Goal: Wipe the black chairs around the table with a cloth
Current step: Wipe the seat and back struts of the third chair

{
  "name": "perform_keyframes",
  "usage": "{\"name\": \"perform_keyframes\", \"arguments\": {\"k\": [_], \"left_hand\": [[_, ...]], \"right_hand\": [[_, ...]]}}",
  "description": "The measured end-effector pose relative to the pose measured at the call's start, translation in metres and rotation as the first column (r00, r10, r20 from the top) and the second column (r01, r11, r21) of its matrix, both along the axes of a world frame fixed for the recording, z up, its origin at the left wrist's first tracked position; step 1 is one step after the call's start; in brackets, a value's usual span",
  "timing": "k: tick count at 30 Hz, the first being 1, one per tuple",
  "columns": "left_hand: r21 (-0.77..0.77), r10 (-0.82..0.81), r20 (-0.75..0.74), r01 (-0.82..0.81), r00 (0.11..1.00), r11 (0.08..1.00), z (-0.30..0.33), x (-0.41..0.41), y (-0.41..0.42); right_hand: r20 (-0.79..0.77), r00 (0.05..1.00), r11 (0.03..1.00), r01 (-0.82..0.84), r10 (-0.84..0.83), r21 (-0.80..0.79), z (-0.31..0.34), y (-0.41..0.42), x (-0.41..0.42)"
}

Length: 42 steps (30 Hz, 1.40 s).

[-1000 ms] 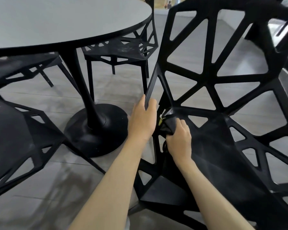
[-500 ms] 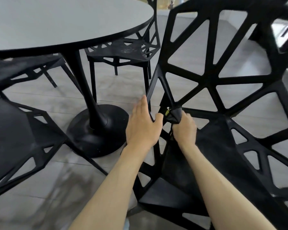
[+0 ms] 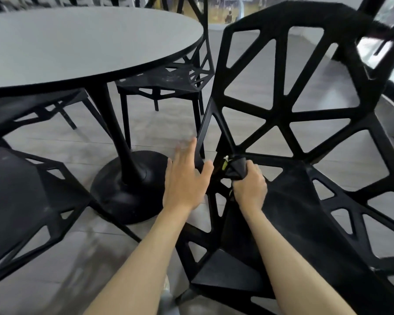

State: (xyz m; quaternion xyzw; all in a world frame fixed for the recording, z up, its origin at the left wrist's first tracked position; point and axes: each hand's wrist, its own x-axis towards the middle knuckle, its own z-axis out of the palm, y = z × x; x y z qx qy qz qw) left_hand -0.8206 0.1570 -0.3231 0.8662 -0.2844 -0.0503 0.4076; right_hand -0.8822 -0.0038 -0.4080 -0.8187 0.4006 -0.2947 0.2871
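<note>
A black lattice chair [image 3: 289, 119] fills the right half of the view, its backrest facing me. My right hand [image 3: 249, 189] grips a dark cloth [image 3: 237, 169] bunched against the strut where backrest meets seat; a bit of yellow shows at the cloth's edge. My left hand [image 3: 184, 178] lies with straight fingers against the backrest's left edge bar, thumb on the other side of the bar. Another black chair [image 3: 168, 80] stands beyond the table, and a third black chair [image 3: 25, 201] sits at the left.
A round grey table [image 3: 77, 42] with a black rim stands on a black pedestal base [image 3: 127, 187] just left of my left hand. Grey plank floor [image 3: 66, 280] lies below. Part of a fourth chair's seat shows under the table at far left.
My left hand has loosened from gripping the backrest's edge bar and its fingers have straightened. My right hand has moved the cloth up from the seat to the strut junction.
</note>
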Motion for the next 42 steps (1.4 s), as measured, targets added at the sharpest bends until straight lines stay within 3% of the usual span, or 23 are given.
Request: {"name": "perform_keyframes", "arguments": {"k": [3,7,11,14,17,20,25,28,31,39,42], "left_hand": [[-0.020,-0.005,-0.009,0.005,1.000,1.000,-0.004,0.003,0.000],[-0.066,-0.014,-0.044,0.011,0.999,0.998,-0.008,0.007,-0.003],[-0.151,-0.016,-0.125,-0.003,0.992,0.989,-0.008,0.007,0.000],[-0.227,-0.071,-0.244,0.014,0.967,0.974,-0.003,0.006,0.006],[-0.329,-0.148,-0.426,0.000,0.893,0.944,0.014,0.001,0.010],[-0.361,-0.210,-0.539,0.002,0.816,0.933,0.027,-0.013,0.019],[-0.327,-0.186,-0.556,-0.008,0.810,0.945,0.022,-0.034,0.030],[-0.320,-0.224,-0.504,0.060,0.834,0.945,0.027,-0.046,0.038],[-0.252,-0.234,-0.551,0.108,0.801,0.962,0.030,-0.049,0.045],[-0.160,-0.217,-0.469,0.159,0.856,0.974,0.020,-0.010,0.054],[-0.118,-0.219,-0.421,0.186,0.880,0.975,0.026,0.007,0.052]], "right_hand": [[-0.048,0.991,0.990,0.127,-0.125,0.053,0.003,-0.025,0.035],[-0.185,0.968,0.978,0.190,-0.173,0.083,0.008,-0.041,0.054],[-0.197,0.980,0.999,0.040,-0.034,0.027,0.006,-0.019,0.039],[-0.117,0.987,0.993,-0.101,0.107,0.057,0.004,0.017,0.009],[-0.112,0.972,0.977,-0.203,0.209,0.059,0.006,0.050,-0.023],[-0.057,0.971,0.962,-0.221,0.232,0.159,0.015,0.069,-0.054],[-0.025,0.970,0.950,-0.231,0.242,0.209,0.029,0.093,-0.104],[-0.025,0.976,0.953,-0.206,0.217,0.223,0.035,0.114,-0.132],[0.027,0.972,0.951,-0.234,0.233,0.204,0.042,0.149,-0.147],[0.272,0.937,0.950,-0.266,0.217,0.160,0.038,0.191,-0.095],[0.413,0.903,0.933,-0.243,0.118,0.266,0.056,0.162,-0.069]]}}
